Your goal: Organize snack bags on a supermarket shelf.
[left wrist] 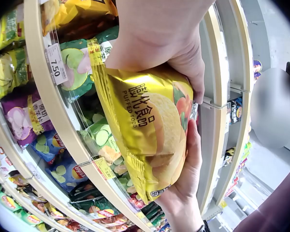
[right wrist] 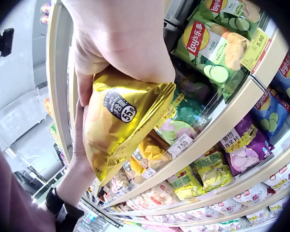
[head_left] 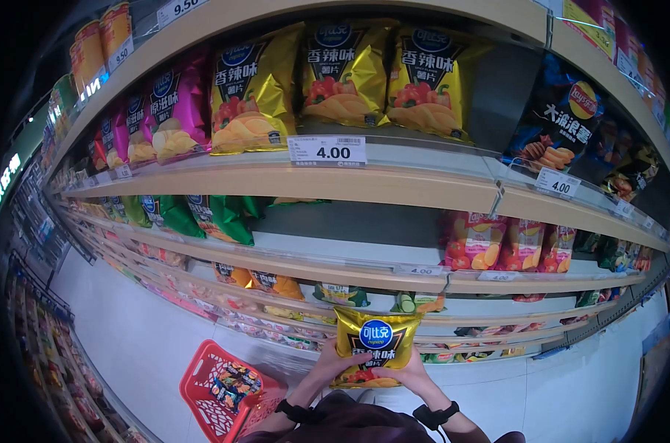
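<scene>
A shiny yellow bag of potato chips (head_left: 379, 332) stands in front of my body, its printed front facing up toward the head view. My left hand (head_left: 333, 363) grips its left side, the thumb lying across the front. On the opposite side my right hand (head_left: 409, 375) holds the bag likewise, thumb over the lower front. The left wrist view shows one side of the bag (left wrist: 135, 121), with "PUFFED FOOD" printed on it. A dark oval weight label shows on the bag (right wrist: 118, 108) in the right wrist view. Most of the fingers are hidden behind it.
Matching yellow chip bags (head_left: 346, 74) line the upper shelf (head_left: 394, 181), above a 4.00 price tag (head_left: 327, 150). Lower shelves hold pink bags (head_left: 475, 240) and green bags (head_left: 228, 218). A red shopping basket (head_left: 191, 387) with a dark snack pack (head_left: 235, 384) is at lower left.
</scene>
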`<state>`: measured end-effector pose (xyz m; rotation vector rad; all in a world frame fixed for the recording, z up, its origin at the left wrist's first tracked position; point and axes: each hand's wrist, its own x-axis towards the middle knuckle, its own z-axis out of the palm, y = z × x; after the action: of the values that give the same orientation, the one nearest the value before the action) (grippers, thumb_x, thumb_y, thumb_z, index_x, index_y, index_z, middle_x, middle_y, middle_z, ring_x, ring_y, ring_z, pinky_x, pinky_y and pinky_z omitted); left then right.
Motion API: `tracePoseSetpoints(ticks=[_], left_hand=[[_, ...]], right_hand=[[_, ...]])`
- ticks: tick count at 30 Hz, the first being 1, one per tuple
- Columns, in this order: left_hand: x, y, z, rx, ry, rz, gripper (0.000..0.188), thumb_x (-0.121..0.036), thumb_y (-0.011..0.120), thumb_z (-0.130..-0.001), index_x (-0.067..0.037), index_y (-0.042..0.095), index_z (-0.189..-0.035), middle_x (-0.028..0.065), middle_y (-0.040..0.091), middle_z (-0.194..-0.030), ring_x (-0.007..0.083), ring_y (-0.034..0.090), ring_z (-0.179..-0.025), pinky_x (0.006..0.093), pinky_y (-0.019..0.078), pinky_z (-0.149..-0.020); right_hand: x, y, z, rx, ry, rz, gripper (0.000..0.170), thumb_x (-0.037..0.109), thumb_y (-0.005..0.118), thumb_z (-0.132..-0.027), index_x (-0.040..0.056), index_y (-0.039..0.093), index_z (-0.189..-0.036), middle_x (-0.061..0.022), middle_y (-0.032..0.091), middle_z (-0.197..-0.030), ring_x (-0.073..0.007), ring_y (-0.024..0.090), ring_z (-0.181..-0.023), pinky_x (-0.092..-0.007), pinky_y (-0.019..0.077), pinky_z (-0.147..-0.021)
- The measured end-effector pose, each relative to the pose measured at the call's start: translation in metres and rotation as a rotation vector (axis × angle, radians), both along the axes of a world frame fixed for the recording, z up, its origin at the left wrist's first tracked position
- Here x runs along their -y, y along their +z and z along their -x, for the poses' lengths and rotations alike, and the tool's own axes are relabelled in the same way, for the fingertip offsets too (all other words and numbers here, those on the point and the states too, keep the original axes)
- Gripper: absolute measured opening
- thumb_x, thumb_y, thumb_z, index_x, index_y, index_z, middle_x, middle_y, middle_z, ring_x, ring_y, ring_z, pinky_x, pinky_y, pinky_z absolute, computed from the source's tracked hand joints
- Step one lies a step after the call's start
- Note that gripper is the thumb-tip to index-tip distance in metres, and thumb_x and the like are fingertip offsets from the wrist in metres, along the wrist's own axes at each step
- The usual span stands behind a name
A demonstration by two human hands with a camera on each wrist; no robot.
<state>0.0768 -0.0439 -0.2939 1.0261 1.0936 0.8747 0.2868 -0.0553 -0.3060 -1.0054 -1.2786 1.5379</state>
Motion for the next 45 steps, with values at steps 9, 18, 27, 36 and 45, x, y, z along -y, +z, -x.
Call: tracePoseSetpoints(ticks=[9,18,27,36,45], left_hand=[[0.005,-0.016,-0.007,0.086,-0.004,-0.024,0.052,-0.019,0.086,-0.076,0.003,0.063,-0.116,0.0098,0.071,-0.108,0.0133,0.067,-0.095,0.0296,0.0537,-0.087],[0.012,-0.007,-0.001,0.104,-0.033,0.027,0.065,-0.025,0.085,-0.077,0.002,0.053,-0.128,0.0106,0.067,-0.116,0.0143,0.063,-0.103,0.0304,0.0506,-0.092],[-0.016,0.144,0.050,-0.317,-0.271,-0.751,0.067,-0.030,0.083,-0.080,0.000,0.050,-0.130,0.0096,0.069,-0.107,0.0138,0.066,-0.095,0.0288,0.0535,-0.087],[-0.100,0.308,0.100,-0.598,0.198,-1.668,0.025,-0.014,0.077,-0.078,-0.002,0.066,-0.097,0.0126,0.068,-0.096,0.0287,0.062,-0.096,0.0386,0.0492,-0.086],[-0.154,0.354,0.125,-1.106,0.148,-1.728,0.031,-0.029,0.074,-0.084,0.000,0.066,-0.092,0.0115,0.067,-0.093,0.0281,0.057,-0.092,0.0389,0.0495,-0.082]], right_hand=[[0.012,-0.005,-0.005,-0.019,-0.037,0.005,0.082,0.013,0.091,-0.067,0.0015,0.041,-0.132,-0.0092,0.058,-0.125,-0.0175,0.057,-0.115,-0.0340,0.0470,-0.101],[0.016,0.001,0.004,-0.055,-0.092,-0.001,0.085,0.011,0.092,-0.065,0.0020,0.042,-0.132,-0.0088,0.057,-0.125,-0.0175,0.058,-0.113,-0.0340,0.0486,-0.098],[-0.024,0.213,-0.004,-0.085,-0.153,-0.324,0.094,0.006,0.092,-0.063,0.0013,0.036,-0.138,-0.0105,0.055,-0.127,-0.0187,0.056,-0.116,-0.0359,0.0465,-0.101],[-0.142,0.367,0.009,-0.229,-0.130,-0.275,0.034,0.027,0.070,-0.089,0.0034,0.064,-0.112,-0.0085,0.070,-0.108,-0.0168,0.070,-0.093,-0.0311,0.0568,-0.083],[-0.184,0.392,0.049,-0.056,-0.130,-0.291,0.034,0.023,0.072,-0.088,0.0016,0.066,-0.113,-0.0113,0.069,-0.110,-0.0188,0.069,-0.096,-0.0317,0.0566,-0.086]])
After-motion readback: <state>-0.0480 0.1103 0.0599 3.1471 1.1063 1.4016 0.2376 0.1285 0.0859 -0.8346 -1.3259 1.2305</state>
